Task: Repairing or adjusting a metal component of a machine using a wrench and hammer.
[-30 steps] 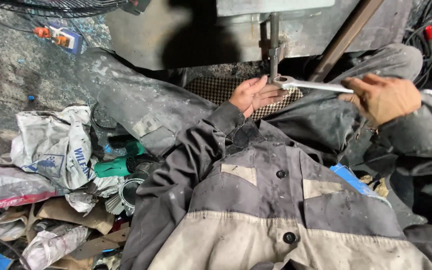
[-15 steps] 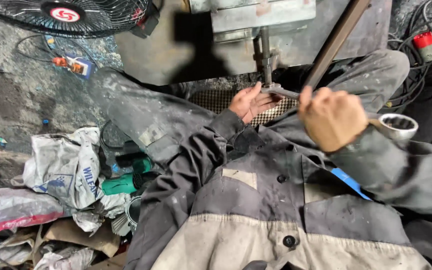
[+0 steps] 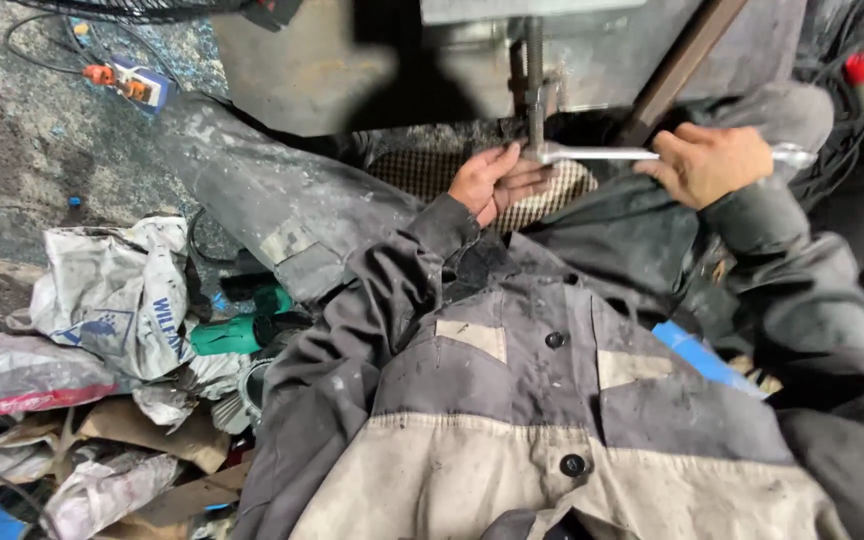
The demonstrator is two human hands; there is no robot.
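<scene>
Since half a second earlier, your right hand (image 3: pixel 709 162) had swung the wrench (image 3: pixel 642 154) back down from a raised angle to nearly level, and your view had tipped so the fan overhead almost left the frame.

The wrench was a long, bright steel combination spanner. Its working end sat on the threaded rod (image 3: pixel 533 80) that hung from the grey metal housing (image 3: pixel 352 70), and its ring end stuck out past your right fist. It looked stiff and fairly heavy for its size, smooth and likely slick with grime, so a grip far out on the shank, where you held it, gave the best leverage. Your right hand was clenched around that shank. Your left hand (image 3: pixel 497 180) was half open, fingers cupped against the rod just below the wrench head, touching but not gripping it as far as could be seen.

Beneath the hands lay a perforated metal grille (image 3: pixel 422 170). Your grey and beige work jacket (image 3: pixel 552 420) filled the foreground. To your left the floor held crumpled printed sacks (image 3: pixel 117 295), a green power tool (image 3: pixel 237 330) and torn cardboard (image 3: pixel 142 425).
</scene>
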